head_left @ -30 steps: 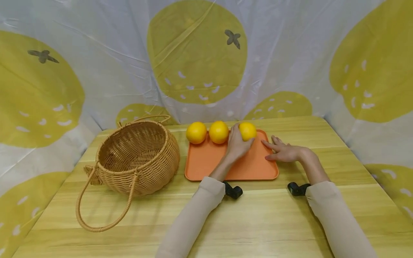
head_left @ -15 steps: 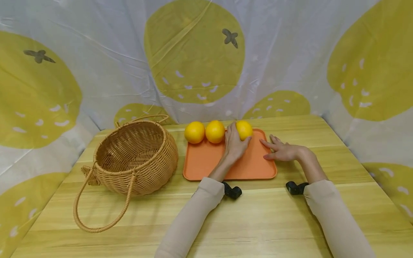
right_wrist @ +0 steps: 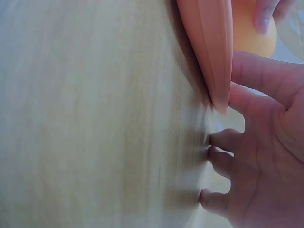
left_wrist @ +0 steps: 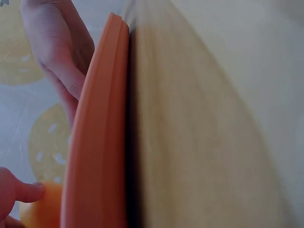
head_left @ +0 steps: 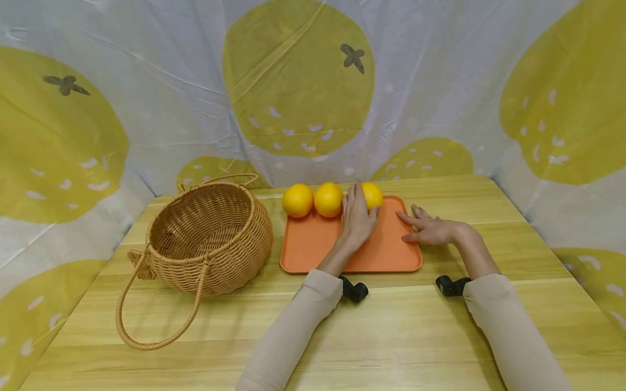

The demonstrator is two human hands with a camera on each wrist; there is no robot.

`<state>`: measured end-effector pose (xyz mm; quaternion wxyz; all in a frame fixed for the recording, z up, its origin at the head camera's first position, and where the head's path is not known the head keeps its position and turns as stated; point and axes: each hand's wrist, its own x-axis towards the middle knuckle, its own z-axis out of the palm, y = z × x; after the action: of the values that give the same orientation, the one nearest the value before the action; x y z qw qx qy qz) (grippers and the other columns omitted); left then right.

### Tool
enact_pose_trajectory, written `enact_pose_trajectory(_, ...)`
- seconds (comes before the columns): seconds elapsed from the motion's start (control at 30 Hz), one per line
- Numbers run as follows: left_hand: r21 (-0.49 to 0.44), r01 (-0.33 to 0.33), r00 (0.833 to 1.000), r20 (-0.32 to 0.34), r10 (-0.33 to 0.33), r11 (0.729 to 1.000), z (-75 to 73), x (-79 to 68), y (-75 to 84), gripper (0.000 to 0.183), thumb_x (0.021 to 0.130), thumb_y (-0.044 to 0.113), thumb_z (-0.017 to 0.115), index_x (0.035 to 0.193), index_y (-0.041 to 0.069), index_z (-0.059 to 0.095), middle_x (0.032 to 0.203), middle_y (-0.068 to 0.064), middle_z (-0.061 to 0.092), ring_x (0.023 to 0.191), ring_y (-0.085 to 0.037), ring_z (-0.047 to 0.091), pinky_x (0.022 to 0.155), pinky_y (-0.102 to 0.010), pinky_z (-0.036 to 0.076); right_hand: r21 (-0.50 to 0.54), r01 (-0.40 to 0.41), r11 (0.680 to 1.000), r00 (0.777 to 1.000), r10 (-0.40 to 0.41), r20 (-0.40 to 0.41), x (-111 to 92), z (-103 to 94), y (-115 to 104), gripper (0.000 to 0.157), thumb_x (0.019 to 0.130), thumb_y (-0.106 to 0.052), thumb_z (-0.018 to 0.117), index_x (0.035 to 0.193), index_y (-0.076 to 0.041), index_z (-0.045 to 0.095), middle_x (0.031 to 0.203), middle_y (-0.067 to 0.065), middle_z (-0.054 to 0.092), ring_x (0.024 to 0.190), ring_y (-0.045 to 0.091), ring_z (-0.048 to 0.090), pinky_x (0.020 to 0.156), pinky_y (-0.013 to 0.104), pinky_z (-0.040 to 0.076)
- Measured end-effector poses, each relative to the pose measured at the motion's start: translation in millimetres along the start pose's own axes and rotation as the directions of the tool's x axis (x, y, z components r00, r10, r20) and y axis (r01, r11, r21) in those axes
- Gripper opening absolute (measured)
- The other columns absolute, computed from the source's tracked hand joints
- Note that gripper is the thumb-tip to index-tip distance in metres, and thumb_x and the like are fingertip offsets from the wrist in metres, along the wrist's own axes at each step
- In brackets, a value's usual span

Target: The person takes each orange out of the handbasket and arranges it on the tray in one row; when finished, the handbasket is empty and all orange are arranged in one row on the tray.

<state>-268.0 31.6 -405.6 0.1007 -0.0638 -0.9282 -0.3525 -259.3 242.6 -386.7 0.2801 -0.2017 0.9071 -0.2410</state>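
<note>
Three oranges line the back of an orange tray (head_left: 313, 250) in the head view: the left orange (head_left: 298, 200), the middle orange (head_left: 329, 199) and the right orange (head_left: 373, 195). My left hand (head_left: 358, 220) holds the right orange from its left and front, partly covering it. The left wrist view shows my thumb (left_wrist: 29, 191) against that orange (left_wrist: 47, 209). At the tray's right edge, my right hand (head_left: 430, 231) lies with fingers spread. In the right wrist view, its thumb and index finger reach the tray rim (right_wrist: 211, 57), while other fingertips touch the table.
A round wicker basket (head_left: 244, 260) stands left of the tray, its front handle (head_left: 156, 343) folded down toward me and its lid hanging at the left. All of it sits on a wooden table (head_left: 401, 336). Behind hangs a fruit-print cloth (head_left: 415, 70).
My left hand and the right orange have shifted slightly left, and the fingers now cover more of that orange. The middle orange also sits slightly further left. My right hand stays put.
</note>
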Motion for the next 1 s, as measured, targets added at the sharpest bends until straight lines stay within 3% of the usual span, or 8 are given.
enact_pose_trajectory(0.4, 0.066, -0.008, 0.997, -0.079, 0.013, 0.998, 2.3, -4.1, 2.4, 0.073, 0.099, 0.021, 0.071, 0.159, 0.002, 0.034, 0.161, -0.012, 0.039, 0.138, -0.034, 0.045, 0.095, -0.044, 0.059, 0.008, 0.001, 1.0, 1.0, -0.001, 0.004, 1, 0.7, -2, 0.081, 0.107, -0.036, 0.056, 0.165, -0.003, 0.01, 0.166, 0.036, -0.018, 0.154, 0.053, -0.018, 0.116, 0.077, -0.011)
enact_pose_trajectory(0.63, 0.148, 0.016, 0.992, -0.123, 0.002, 0.989, -2.4, -2.9, 3.7, 0.073, 0.096, 0.029, 0.075, 0.154, 0.0, 0.04, 0.154, -0.012, 0.046, 0.142, -0.026, 0.047, 0.095, -0.042, 0.059, 0.004, 0.002, 1.0, 1.0, -0.002, 0.002, 2, -0.7, -3, 0.082, 0.106, -0.036, 0.056, 0.165, -0.003, 0.011, 0.166, 0.036, -0.018, 0.154, 0.054, -0.017, 0.118, 0.076, -0.01)
enact_pose_trajectory(1.0, 0.24, 0.043, 0.998, -0.058, -0.029, 0.97, -11.3, -2.6, 12.7, 0.076, 0.098, 0.029, 0.073, 0.157, -0.001, 0.036, 0.159, -0.012, 0.04, 0.144, -0.026, 0.044, 0.091, -0.043, 0.061, 0.011, -0.003, 1.0, 1.0, 0.003, 0.008, 1, 0.3, 1, 0.083, 0.106, -0.038, 0.056, 0.166, -0.004, 0.009, 0.166, 0.035, -0.019, 0.154, 0.053, -0.02, 0.117, 0.076, -0.013)
